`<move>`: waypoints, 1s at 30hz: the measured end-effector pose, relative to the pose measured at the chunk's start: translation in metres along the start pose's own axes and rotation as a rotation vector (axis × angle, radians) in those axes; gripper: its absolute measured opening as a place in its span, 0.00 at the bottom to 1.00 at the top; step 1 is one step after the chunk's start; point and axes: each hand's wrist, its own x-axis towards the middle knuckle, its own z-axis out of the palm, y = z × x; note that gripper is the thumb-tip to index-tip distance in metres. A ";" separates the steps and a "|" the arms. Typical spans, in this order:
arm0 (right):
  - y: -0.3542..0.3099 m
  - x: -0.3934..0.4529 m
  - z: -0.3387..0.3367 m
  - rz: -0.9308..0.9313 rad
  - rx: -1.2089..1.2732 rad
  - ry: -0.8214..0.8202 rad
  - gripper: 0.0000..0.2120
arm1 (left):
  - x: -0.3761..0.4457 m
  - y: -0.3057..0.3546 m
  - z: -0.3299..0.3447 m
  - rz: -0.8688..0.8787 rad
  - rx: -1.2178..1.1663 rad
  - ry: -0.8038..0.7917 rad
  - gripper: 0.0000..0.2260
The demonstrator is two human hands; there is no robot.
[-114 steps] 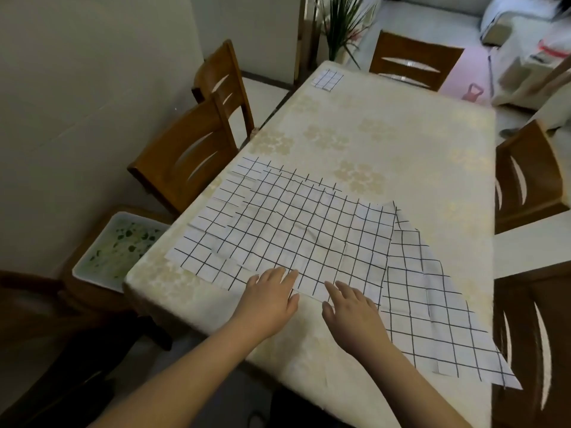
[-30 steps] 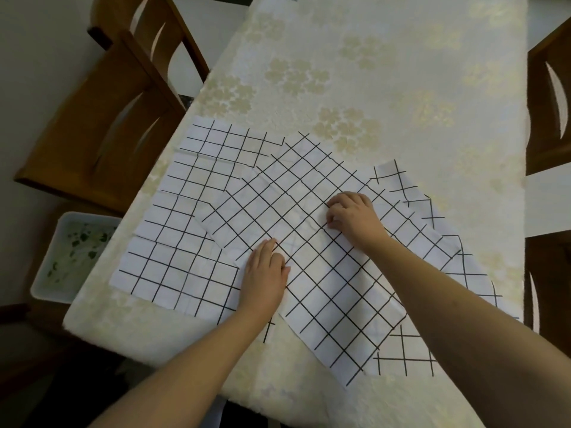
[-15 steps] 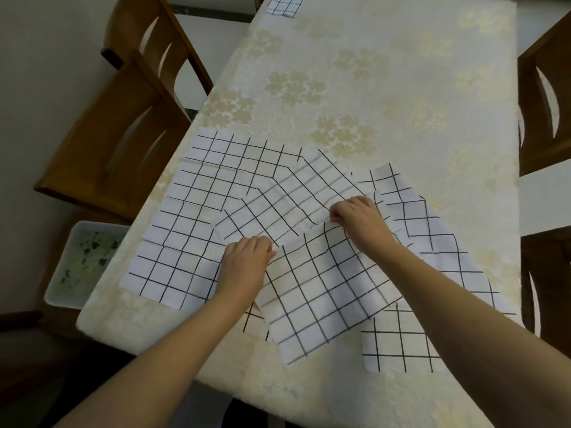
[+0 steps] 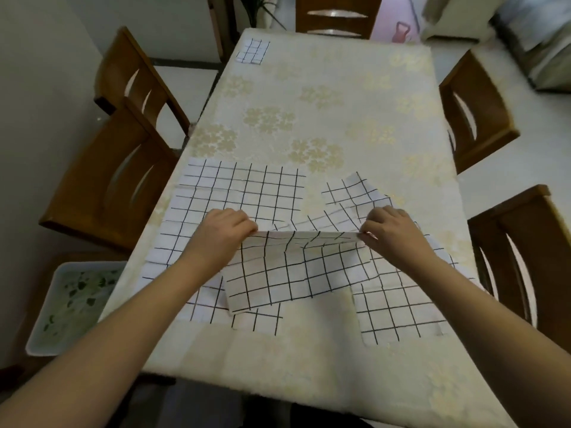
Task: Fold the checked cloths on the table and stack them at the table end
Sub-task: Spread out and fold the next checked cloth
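Observation:
A white checked cloth (image 4: pixel 296 270) is lifted at its far edge above the table (image 4: pixel 324 97). My left hand (image 4: pixel 227 230) pinches that edge's left corner and my right hand (image 4: pixel 387 228) pinches its right corner, stretching the edge taut between them. Its near part drapes down onto other checked cloths. One flat cloth (image 4: pixel 234 193) lies to the left beneath it, another cloth (image 4: pixel 398 313) lies to the right. A small folded checked cloth (image 4: pixel 252 51) sits at the table's far left corner.
Wooden chairs stand on the left (image 4: pixel 111 168), on the right (image 4: pixel 475 109) and at the far end (image 4: pixel 335 13). A white tray (image 4: pixel 71 307) with green bits sits low beside the table's left front. The tablecloth is cream with gold flowers.
Both hands have picked up the top cloth by its far edge and moved apart to its corners, lifting it off the pile. The view has tilted up, showing the far end.

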 end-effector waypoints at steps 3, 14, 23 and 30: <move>0.000 -0.008 -0.018 0.082 -0.022 0.044 0.05 | 0.010 -0.010 -0.014 -0.023 0.001 0.014 0.07; -0.021 -0.001 -0.108 0.190 -0.089 0.284 0.10 | 0.051 -0.038 -0.092 -0.028 -0.024 0.299 0.06; -0.065 -0.067 -0.059 0.185 0.035 0.275 0.20 | -0.032 -0.028 -0.038 -0.097 -0.172 0.295 0.04; -0.110 -0.136 0.034 0.300 0.079 0.176 0.23 | -0.104 -0.007 0.043 -0.202 -0.232 -0.007 0.04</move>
